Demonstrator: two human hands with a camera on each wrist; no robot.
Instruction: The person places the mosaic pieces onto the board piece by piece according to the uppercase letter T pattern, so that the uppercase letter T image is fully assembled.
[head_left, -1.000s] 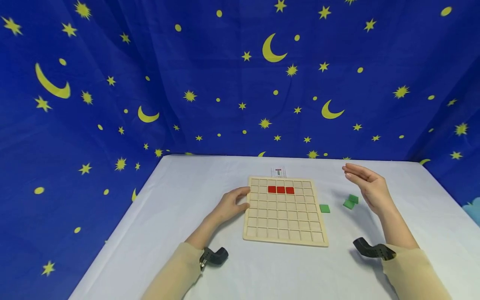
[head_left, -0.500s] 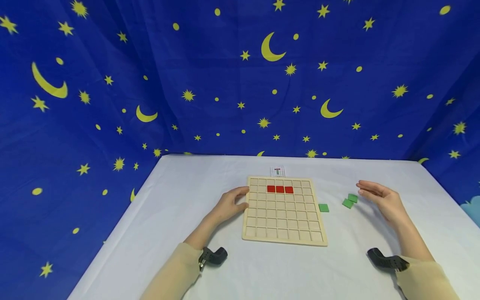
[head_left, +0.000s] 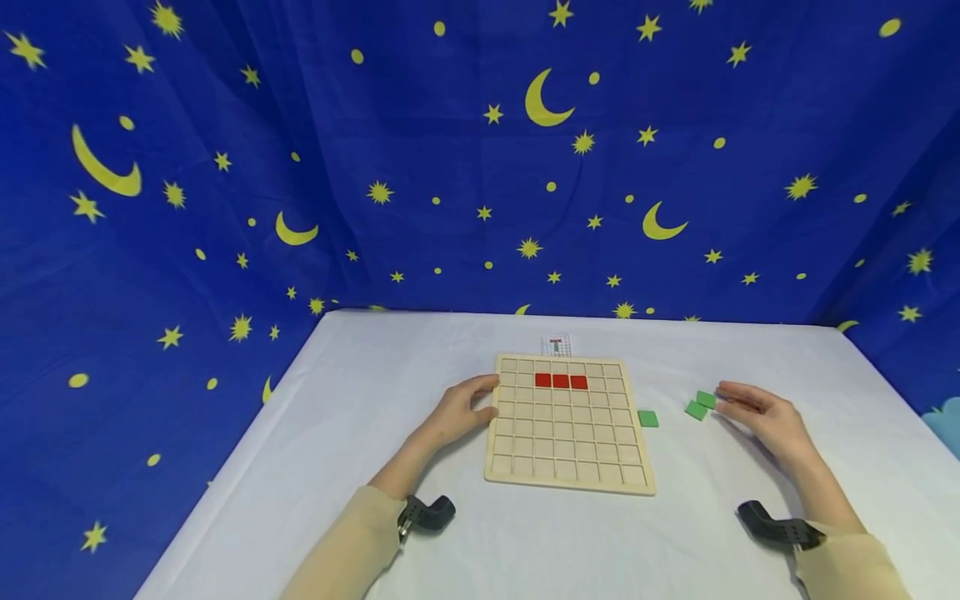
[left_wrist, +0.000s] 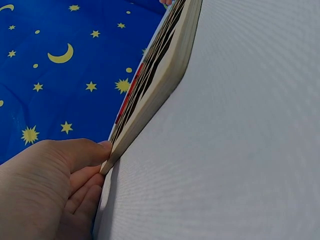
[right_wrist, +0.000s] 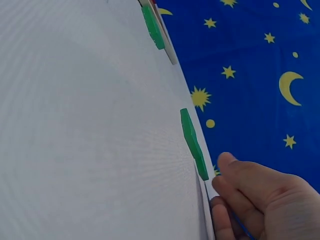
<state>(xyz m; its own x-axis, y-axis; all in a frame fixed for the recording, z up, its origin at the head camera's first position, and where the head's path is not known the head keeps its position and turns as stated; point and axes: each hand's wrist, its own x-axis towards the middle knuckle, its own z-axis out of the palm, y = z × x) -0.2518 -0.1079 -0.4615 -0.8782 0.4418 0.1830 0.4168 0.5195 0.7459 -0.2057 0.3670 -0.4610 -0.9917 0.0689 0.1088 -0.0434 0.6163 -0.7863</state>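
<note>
A pale wooden grid board lies flat on the table. In one row near its far side sit three red square tiles. My left hand rests against the board's left edge, thumb and fingers spread apart along it. The left wrist view shows the thumb touching that edge. Two green square tiles lie touching or nearly so, right of the board. My right hand is just right of them, fingers extended; whether it touches the nearer tile is unclear. In the right wrist view, the fingertips appear close to the green tiles.
Another green tile lies against or close to the board's right edge. Beyond the far edge, a small printed card shows a red and green pattern on a grid. A blue star-patterned cloth rises behind the white table.
My right hand has come down and to the right, ending beside the two green tiles. The left hand keeps its place on the board's edge, and the tiles have not moved.
</note>
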